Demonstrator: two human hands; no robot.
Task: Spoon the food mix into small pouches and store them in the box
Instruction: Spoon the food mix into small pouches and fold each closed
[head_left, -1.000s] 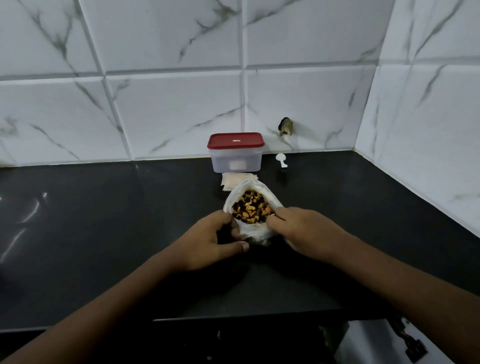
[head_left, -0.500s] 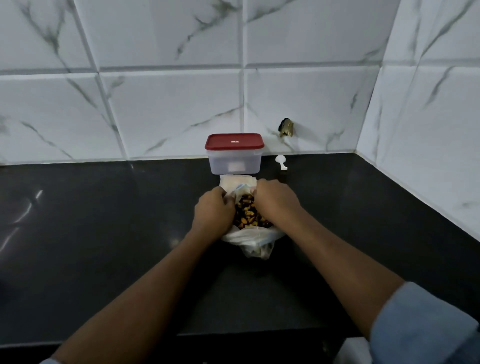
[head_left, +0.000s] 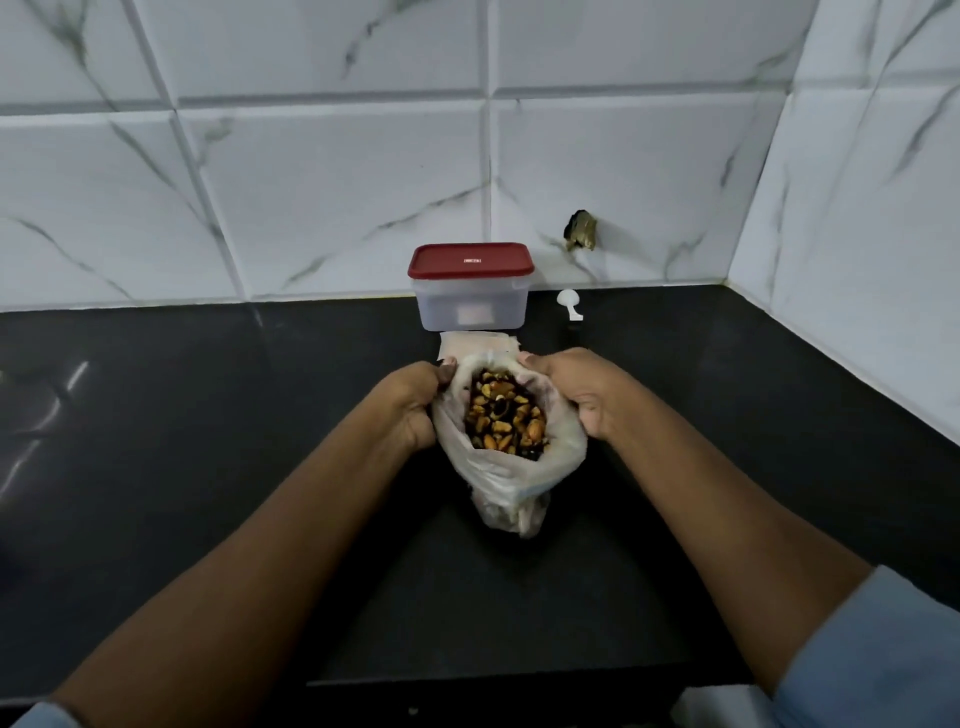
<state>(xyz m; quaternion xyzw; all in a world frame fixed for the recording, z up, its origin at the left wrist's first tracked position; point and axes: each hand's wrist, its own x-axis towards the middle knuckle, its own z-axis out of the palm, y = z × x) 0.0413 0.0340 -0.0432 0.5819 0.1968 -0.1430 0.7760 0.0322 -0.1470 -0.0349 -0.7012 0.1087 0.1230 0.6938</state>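
1. I see the plastic bag (head_left: 511, 467) of food mix (head_left: 506, 421) standing mid-table on the black table (head_left: 208, 415), its mouth pulled wide. The mix shows as tan and dark nut-like pieces.
2. The left hand (head_left: 415, 402) grips the bag's left rim with its fingers curled into the film. The right hand (head_left: 576, 389) grips the right rim likewise.
3. The bag is thin, milky, crumpled film, and its lower end is bunched and creased.
4. Just behind the bag lies a flat stack of pale pouches (head_left: 472, 344). The bag's rim and the fingertips cover its near edge.
5. The box (head_left: 470, 306) is translucent and rectangular with rounded corners, and its red lid (head_left: 470, 260) is on. It stands by the wall, just behind the pouches.
6. A white spoon (head_left: 569, 304) lies right of the box, apart from it.
7. The wall (head_left: 337, 182) is glossy marble-look tile, with a small dark fitting (head_left: 581, 231) above the spoon. There is a blue sleeve (head_left: 878, 649) on the right forearm.
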